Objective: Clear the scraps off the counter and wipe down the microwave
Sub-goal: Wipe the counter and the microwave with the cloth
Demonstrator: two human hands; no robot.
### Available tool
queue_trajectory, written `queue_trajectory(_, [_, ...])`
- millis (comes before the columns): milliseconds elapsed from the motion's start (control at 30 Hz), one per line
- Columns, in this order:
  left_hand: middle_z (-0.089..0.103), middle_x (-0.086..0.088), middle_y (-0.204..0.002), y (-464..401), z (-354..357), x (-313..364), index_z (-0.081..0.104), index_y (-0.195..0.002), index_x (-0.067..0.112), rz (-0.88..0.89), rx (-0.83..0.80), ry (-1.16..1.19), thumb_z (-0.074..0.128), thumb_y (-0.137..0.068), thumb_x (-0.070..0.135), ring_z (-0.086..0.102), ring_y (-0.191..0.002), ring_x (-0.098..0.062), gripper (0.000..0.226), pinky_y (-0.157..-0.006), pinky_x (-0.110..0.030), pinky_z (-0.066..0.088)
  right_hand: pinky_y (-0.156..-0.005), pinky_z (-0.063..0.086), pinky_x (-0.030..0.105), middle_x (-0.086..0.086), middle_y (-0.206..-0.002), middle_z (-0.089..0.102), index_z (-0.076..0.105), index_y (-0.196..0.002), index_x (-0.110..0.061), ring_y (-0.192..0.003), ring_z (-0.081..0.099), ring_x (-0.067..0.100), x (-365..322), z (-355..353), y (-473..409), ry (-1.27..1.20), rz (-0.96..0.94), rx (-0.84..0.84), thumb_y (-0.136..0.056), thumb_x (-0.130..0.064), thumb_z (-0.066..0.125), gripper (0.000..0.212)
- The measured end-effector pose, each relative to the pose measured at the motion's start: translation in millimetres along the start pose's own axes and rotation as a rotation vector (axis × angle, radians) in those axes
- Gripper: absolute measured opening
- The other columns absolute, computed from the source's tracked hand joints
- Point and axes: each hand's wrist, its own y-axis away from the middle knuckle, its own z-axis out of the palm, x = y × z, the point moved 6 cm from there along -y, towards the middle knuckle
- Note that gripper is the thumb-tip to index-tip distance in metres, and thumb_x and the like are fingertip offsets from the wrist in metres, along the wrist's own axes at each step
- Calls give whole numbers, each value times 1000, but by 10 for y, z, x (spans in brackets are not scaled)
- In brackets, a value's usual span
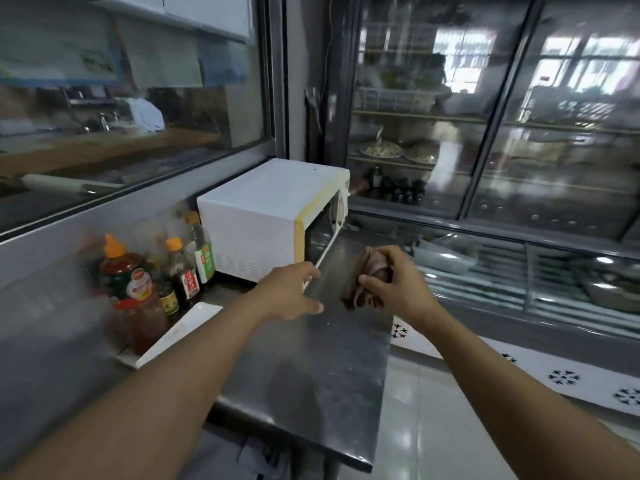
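A white microwave [266,209] stands at the far end of the steel counter [311,375], its front facing right. Its door [327,244] looks slightly ajar, and my left hand [291,292] is at the door's lower edge with the fingers spread; whether it grips the door is unclear. My right hand [391,282] is closed around a bunched brownish cloth [363,282], held above the counter just right of the door. One or two tiny specks lie on the counter near my left hand.
Several sauce bottles [138,278] crowd the counter's left side beside a white tray [173,337]. A glass partition runs along the left. Glass-door fridges [485,133] and metal basins [446,254] stand beyond the counter's right edge, over a tiled floor.
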Motion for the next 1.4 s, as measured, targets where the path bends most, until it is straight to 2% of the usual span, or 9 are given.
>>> queue_trajectory(167, [65,-1,-110,-148,142,610,60,-111,22,48,50,329,72,-80,25,61,-99,-14,32,-87,-30,51,-75,50,24,-3,-103,57,47,-112,-24,-95,59,12,5,-452,-26,-204,10,36,-87,-25,64,30])
queue_trajectory(300, [68,3,-90,-350,312,1136,63,-100,20,59,78,520,67,-85,17,61,-76,-7,15,-58,-12,45,-82,53,31,2,-107,59,47,-114,-20,-96,60,14,177,-850,-76,-240,-5,33,-91,-24,59,26])
queue_trajectory(633, [58,-3,-74,-1230,1012,2327,55,-76,16,-83,105,667,50,-96,13,55,-75,-18,20,-74,-31,46,-74,49,24,4,-102,62,55,-111,-12,-90,62,14,1408,-1990,-411,-450,115,-217,-91,-27,58,25])
queue_trajectory(800, [61,-7,-86,-1573,1184,2778,53,-84,15,-124,194,769,44,-99,21,61,-84,-20,18,-76,-33,54,-80,48,14,-4,-116,59,49,-125,-19,-104,59,11,1780,-2465,-563,-308,37,-385,-58,-40,80,77])
queue_trajectory(933, [62,-9,-88,-1851,1279,3057,52,-85,13,-145,245,760,44,-99,26,63,-87,-23,21,-77,-36,56,-105,35,26,-1,-145,20,12,-149,-26,-130,34,20,2031,-2645,-743,75,-22,-354,-58,-29,86,117])
queue_trajectory(1067, [64,-8,-80,-2157,1349,3199,53,-83,14,-134,243,757,48,-96,34,64,-75,-19,24,-72,-35,57,-99,30,18,5,-136,40,46,-135,-21,-124,39,15,2052,-2776,-998,140,-208,-175,-73,-21,77,70])
queue_trajectory(1200, [60,-4,-69,-2519,1286,3150,53,-86,9,-108,268,677,58,-91,36,60,-65,-14,29,-58,-26,52,-76,46,25,-2,-91,67,72,-91,-15,-80,57,5,2262,-2882,-1334,-34,-156,-213,-81,-12,70,11])
queue_trajectory(1300, [62,5,-58,-2856,1250,3044,56,-84,9,-69,227,702,66,-86,29,59,-48,0,23,-43,-14,45,-73,50,23,-2,-80,68,69,-81,-18,-74,61,10,2552,-2942,-1683,-216,29,-185,-87,-3,60,19])
queue_trajectory(1400, [70,5,-69,-3233,1312,2972,60,-85,11,-71,-28,739,71,-80,10,67,-63,-2,12,-54,-17,53,-76,52,33,4,-85,69,67,-79,-19,-77,64,17,2805,-2918,-2114,-310,160,-182,-92,-7,53,23])
